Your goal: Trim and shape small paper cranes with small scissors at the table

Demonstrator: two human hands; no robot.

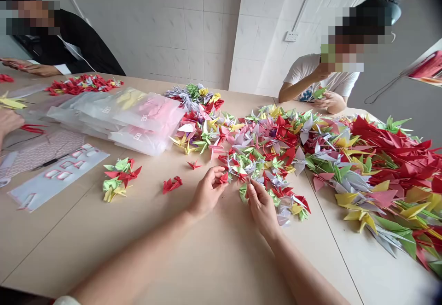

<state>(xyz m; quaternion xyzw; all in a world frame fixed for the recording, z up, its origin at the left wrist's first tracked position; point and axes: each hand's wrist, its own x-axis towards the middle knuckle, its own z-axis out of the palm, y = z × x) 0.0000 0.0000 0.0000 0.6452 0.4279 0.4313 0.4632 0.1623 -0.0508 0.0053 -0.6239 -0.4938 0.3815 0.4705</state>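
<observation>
**Two bare hands at work among heaps of colorful folded paper cranes**

On a pale tabletop [214, 268], the left hand [207, 194] pinches a small red paper crane [223, 178] between thumb and fingers, at the near edge of a mixed heap of cranes [262, 139] in red, green, yellow, pink and lilac. Just to its right, the right hand [264, 207] has its thumb and fingertips drawn close together; whether they grip anything cannot be told.

Farther right spreads a heap of larger folded pieces [393, 153], mostly red on top. To the left lie a loose red piece [171, 184], a small multicolored cluster [120, 178] and a pale strip with red-outlined shapes [58, 176]. Beyond them are stacked translucent bags [145, 125]. On the far side, a person in a white T-shirt [300, 72] holds a green piece [319, 93]; at far left sits a person in black [90, 42].
</observation>
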